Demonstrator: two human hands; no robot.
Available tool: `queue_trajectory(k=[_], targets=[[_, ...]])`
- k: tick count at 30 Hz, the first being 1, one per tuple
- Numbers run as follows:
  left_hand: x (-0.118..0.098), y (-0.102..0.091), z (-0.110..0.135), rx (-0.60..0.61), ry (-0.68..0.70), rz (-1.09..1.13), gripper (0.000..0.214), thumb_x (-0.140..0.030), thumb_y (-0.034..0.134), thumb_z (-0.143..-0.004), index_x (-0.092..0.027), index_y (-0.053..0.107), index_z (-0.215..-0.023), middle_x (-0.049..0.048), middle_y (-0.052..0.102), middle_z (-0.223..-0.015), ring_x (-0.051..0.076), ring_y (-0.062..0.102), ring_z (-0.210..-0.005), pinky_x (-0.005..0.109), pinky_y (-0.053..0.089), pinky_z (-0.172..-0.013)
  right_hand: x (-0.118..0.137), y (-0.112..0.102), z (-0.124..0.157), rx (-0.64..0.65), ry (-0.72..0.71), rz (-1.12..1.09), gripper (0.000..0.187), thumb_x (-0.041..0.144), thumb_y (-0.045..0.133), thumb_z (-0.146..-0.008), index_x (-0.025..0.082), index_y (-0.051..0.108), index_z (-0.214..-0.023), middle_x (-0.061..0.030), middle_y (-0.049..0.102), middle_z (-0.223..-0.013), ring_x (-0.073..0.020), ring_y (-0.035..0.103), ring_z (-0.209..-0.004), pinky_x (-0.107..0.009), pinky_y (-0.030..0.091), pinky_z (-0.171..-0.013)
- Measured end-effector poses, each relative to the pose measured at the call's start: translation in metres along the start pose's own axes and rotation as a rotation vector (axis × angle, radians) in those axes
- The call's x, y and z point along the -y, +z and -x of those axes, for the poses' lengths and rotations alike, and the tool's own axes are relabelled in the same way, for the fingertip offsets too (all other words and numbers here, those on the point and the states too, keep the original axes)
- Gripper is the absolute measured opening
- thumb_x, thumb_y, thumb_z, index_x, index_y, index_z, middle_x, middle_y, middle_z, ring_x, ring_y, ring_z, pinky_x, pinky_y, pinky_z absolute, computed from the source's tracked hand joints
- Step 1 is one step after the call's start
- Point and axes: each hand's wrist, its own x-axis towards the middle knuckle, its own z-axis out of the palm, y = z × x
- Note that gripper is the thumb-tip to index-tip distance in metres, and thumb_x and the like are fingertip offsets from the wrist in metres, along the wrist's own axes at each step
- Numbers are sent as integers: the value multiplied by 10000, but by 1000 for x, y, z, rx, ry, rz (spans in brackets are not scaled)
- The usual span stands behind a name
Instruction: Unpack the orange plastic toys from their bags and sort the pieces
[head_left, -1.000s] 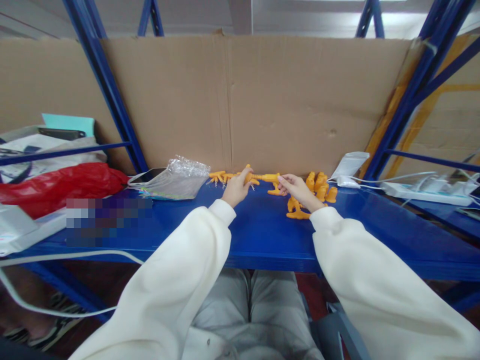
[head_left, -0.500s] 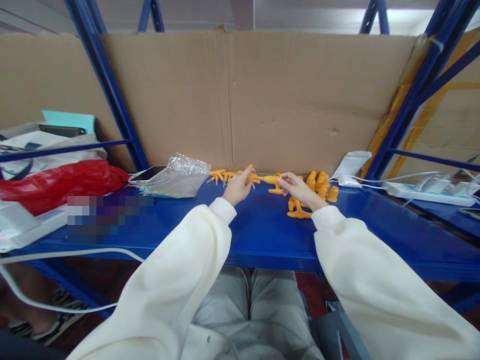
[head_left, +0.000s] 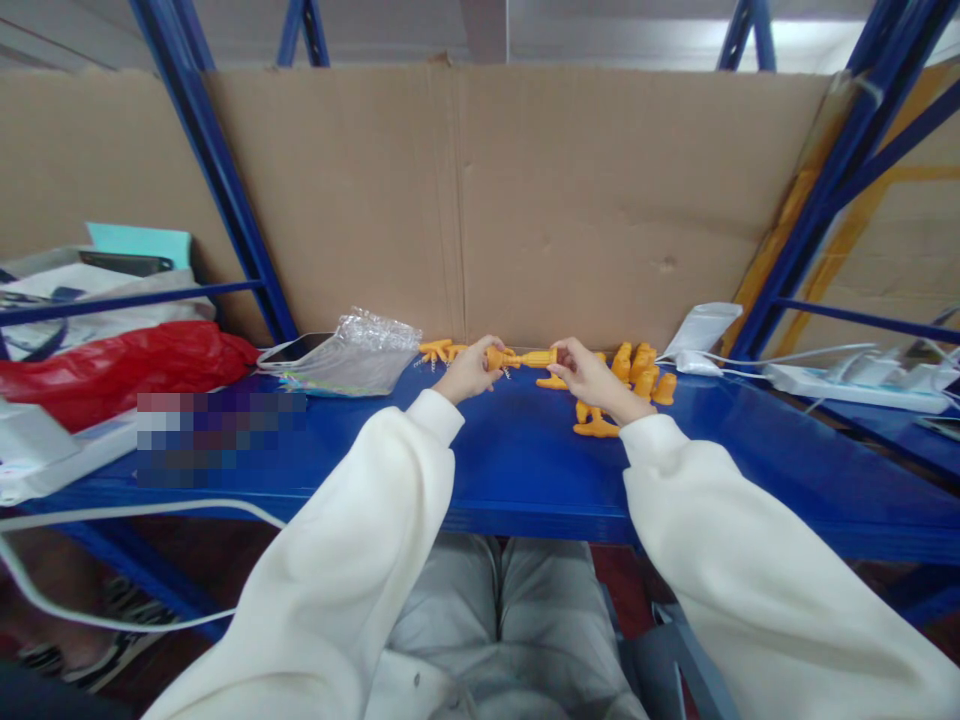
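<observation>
Between my two hands, above the back of the blue shelf (head_left: 525, 460), is a long orange plastic piece (head_left: 538, 358) with a narrow neck on its left. My left hand (head_left: 466, 372) pinches a rounder orange end at that side; I cannot tell whether the two are joined. My right hand (head_left: 592, 375) is closed on the right end of the long piece. Beside my right hand lie several orange foot-like or fist-like parts (head_left: 643, 370), with a branching orange part (head_left: 596, 428) nearer me. Behind my left hand, orange hand-shaped parts (head_left: 435, 350) lie with small springy bits.
A clear plastic bag (head_left: 360, 360) lies left of the orange parts, with a red bag (head_left: 127, 365) further left. White power strips (head_left: 859, 385) and cables lie at both sides. A cardboard sheet (head_left: 525, 200) closes the back between blue posts.
My left hand has moved slightly left and turned, showing more of the rounded orange end. The orange piece at my right hand now lies level between both hands.
</observation>
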Motion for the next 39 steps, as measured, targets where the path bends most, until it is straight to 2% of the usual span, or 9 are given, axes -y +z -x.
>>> queue_trajectory(k=[6,10,14,18,22,26,30,33,39], targets=[[-2,-12,0,144,-112,215,382,11,702,-704,-172,527,-990,-125,508,-496,71,533,-407,165,469,-440,5,-1,1,36,-123,153,235,326,557,-886,215,528,-1091,-66,621,-910,-208,586,-810,-369,483,-762],[1,-13,0,170,-156,185,363,12,679,-709,-167,534,-990,-105,530,-497,92,546,-416,197,490,-459,3,1,1,73,-125,150,228,324,558,-883,222,517,-1083,-59,613,-897,-208,586,-804,-362,478,-752],[8,-5,0,37,-16,-44,359,-47,673,-734,-178,573,-1053,-104,521,-529,92,546,-446,196,477,-518,-1,4,3,80,-46,65,268,356,602,-858,223,510,-1072,-23,593,-872,-170,571,-744,-339,493,-718],[6,6,2,-135,145,-279,372,-108,650,-803,-173,586,-1163,-31,627,-670,157,652,-663,261,518,-720,-7,10,4,-50,56,-96,343,474,613,-848,237,514,-1076,-17,591,-909,-146,569,-729,-335,531,-705],[2,11,5,-164,176,-355,387,-102,583,-859,-152,574,-1243,77,709,-894,215,699,-868,319,516,-849,-8,14,2,-73,219,-276,417,630,571,-843,236,509,-965,8,575,-777,-126,555,-634,-297,533,-619],[3,11,5,-175,228,-401,388,-98,550,-870,-165,574,-1251,109,713,-1018,223,693,-934,336,518,-880,-7,14,1,-19,318,-351,467,681,581,-823,228,471,-856,33,551,-668,-99,517,-554,-244,486,-535],[3,10,3,-192,264,-398,390,-83,531,-861,-171,574,-1238,93,710,-998,212,687,-919,329,517,-878,-10,14,-1,-62,250,-350,519,725,595,-771,242,432,-867,49,515,-679,-107,502,-596,-237,453,-533],[-1,10,3,-196,255,-358,393,-69,548,-847,-175,570,-1226,71,706,-941,199,686,-886,308,510,-866,-12,14,-3,-92,152,-283,500,728,545,-797,251,435,-899,33,511,-734,-131,515,-663,-271,469,-593],[-3,6,0,-105,93,-174,356,-77,658,-791,-187,557,-1115,-68,577,-631,132,624,-588,230,491,-636,-5,5,1,-87,-23,62,294,453,545,-896,235,494,-1088,-29,575,-861,-192,570,-762,-372,503,-746]])
